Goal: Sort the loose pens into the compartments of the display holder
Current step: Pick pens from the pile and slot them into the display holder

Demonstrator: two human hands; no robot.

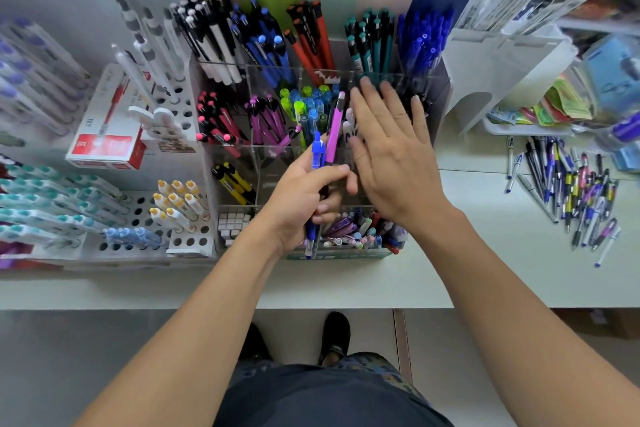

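hands: 2 (304,198) (391,149) | pens held in left hand: 2 – blue pen (317,152), purple pen (334,130) | red pen box (107,125): 1 | loose pens (568,191), right end of table: one pile, too many to count

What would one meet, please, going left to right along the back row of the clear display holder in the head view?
Black-and-white pens → blue pens → red-orange pens → teal pens → translucent blue pens.

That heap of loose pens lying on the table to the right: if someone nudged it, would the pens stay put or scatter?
The loose pens would probably scatter: they look like slim round barrels lying criss-crossed on a smooth pale table, so some would likely roll. Their clips may stop them rolling far. They seem light and stiff, so a push should slide them rather than bend them.
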